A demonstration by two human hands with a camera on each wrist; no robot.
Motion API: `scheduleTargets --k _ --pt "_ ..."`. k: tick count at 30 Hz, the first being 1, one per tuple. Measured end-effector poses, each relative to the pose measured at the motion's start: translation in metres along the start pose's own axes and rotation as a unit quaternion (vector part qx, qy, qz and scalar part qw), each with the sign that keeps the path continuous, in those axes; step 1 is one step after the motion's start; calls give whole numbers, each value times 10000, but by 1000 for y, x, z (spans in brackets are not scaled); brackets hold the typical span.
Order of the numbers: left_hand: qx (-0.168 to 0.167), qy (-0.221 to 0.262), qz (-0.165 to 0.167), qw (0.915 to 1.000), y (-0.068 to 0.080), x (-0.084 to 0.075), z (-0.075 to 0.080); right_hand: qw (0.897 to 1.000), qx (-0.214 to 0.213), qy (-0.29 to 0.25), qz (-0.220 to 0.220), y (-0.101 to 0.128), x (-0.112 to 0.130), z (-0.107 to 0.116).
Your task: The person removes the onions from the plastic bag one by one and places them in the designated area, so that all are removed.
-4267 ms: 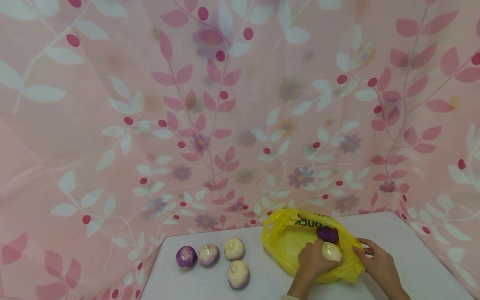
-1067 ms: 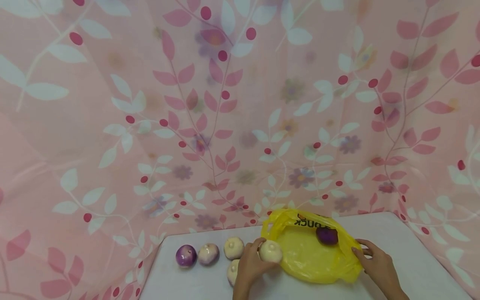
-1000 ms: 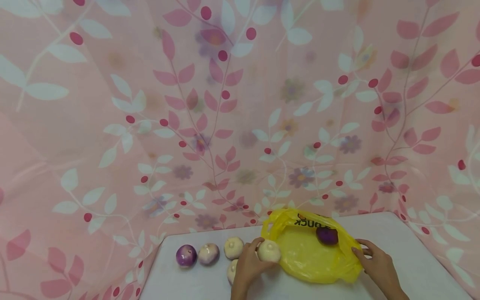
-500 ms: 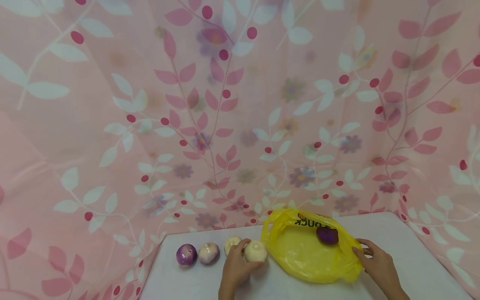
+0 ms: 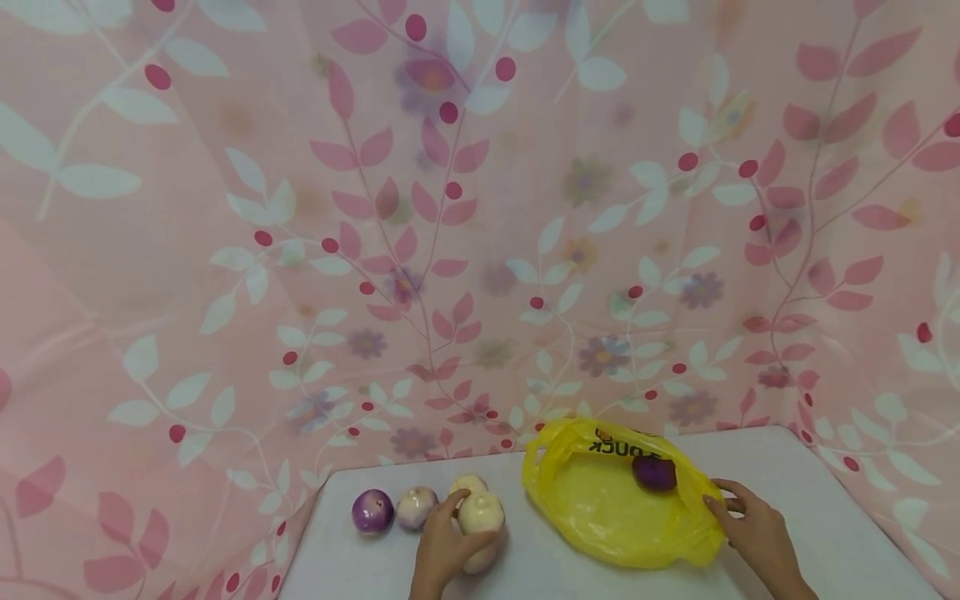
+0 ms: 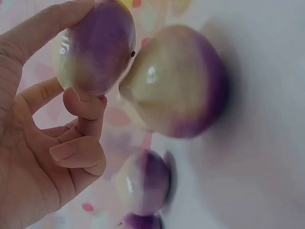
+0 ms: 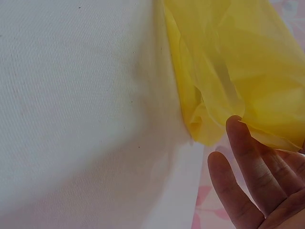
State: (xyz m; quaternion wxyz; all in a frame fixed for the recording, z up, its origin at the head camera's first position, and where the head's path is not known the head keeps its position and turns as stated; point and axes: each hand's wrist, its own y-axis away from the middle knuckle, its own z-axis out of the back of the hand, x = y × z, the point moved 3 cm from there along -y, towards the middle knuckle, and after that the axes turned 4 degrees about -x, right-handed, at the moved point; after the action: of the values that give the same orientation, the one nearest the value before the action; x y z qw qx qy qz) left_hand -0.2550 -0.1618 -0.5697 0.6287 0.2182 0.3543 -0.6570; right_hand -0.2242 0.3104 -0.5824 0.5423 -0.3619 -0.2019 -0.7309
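Observation:
My left hand point(image 5: 442, 546) holds a white-and-purple turnip point(image 5: 482, 512) between thumb and fingers, its pale top up. In the left wrist view the held turnip point(image 6: 102, 47) is raised off the white surface, close to another turnip point(image 6: 176, 86) resting there. From the head, it overlaps a turnip point(image 5: 480, 560) in front and one behind point(image 5: 467, 482). My right hand point(image 5: 759, 533) pinches the right edge of a yellow plastic bag point(image 5: 622, 512), whose mouth faces me. Inside lies a purple turnip point(image 5: 655, 472). The right wrist view shows the bag's side point(image 7: 257, 62) at the fingertips.
Left of the held turnip sit a pale turnip point(image 5: 414, 507) and a mostly purple turnip point(image 5: 372, 512), side by side. The white table point(image 5: 817, 492) ends at a pink floral curtain point(image 5: 480, 250) behind and on both sides.
My left hand has taken the pale turnip out of the bag and carried it left, over the turnips on the table. The right hand stays at the bag's edge.

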Motion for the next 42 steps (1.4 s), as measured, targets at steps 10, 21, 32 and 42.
scheduleTargets --k 10,21,32,42 --pt "-220 -110 120 9996 -3 12 17 10000 44 28 -77 -2 0 -1" --pt "-663 83 240 9975 4 29 33 9999 68 2 -117 0 -1 -2" --pt "-799 25 514 9955 12 50 41 9999 41 25 -99 0 -1 -2" --pt "-633 -212 709 9953 17 64 42 9999 49 24 -94 -1 -2 -1"
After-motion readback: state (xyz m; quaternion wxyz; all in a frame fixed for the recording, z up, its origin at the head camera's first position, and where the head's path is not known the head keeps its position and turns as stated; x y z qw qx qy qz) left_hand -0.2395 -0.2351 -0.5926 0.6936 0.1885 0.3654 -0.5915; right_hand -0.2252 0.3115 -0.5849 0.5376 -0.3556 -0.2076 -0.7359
